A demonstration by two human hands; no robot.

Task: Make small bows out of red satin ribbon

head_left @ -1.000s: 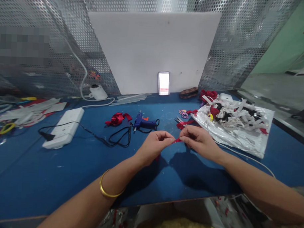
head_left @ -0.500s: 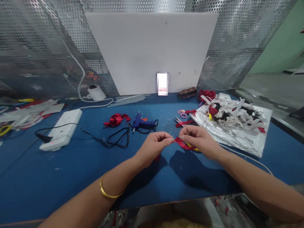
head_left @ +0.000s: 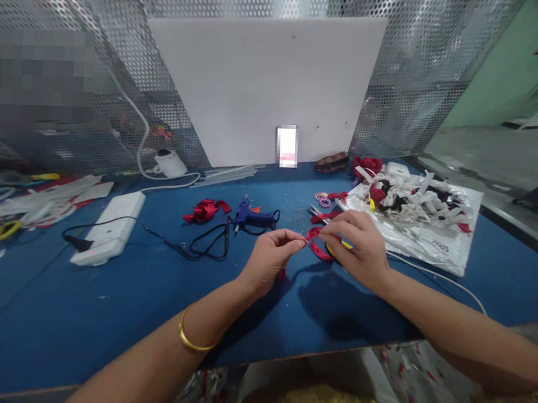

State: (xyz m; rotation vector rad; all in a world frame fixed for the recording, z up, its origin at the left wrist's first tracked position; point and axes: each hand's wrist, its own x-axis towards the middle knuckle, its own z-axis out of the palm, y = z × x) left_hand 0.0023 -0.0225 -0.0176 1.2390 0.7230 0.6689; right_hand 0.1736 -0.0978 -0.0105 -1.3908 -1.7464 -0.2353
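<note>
My left hand [head_left: 270, 259] is pinched closed on one end of a red ribbon [head_left: 312, 233], and a red tail shows below its palm. My right hand [head_left: 361, 247] is to the right, thumb and fingers bent together on the same ribbon, which curves up between the hands. Its exact fingertip hold is partly hidden. Beneath the right hand are a red ribbon piece [head_left: 321, 252] and scissors with a yellow handle [head_left: 347, 245], largely covered by the hand. Beyond my left hand, a blue glue gun [head_left: 255, 217] lies beside a bundle of red ribbon [head_left: 204, 211].
A white plastic bag [head_left: 452, 249] with fabric scraps lies at right. To the left are a white power strip [head_left: 113, 228] and a black cord [head_left: 162, 240]. Glue sticks [head_left: 230, 175] and hair ties [head_left: 324, 201] lie farther back; a phone [head_left: 287, 146] leans against a white board [head_left: 264, 89].
My right hand has shifted slightly, its fingers rising and bending over. The ribbon between the hands now arcs upward, and more of the red piece below shows. My left hand stays almost in place.
</note>
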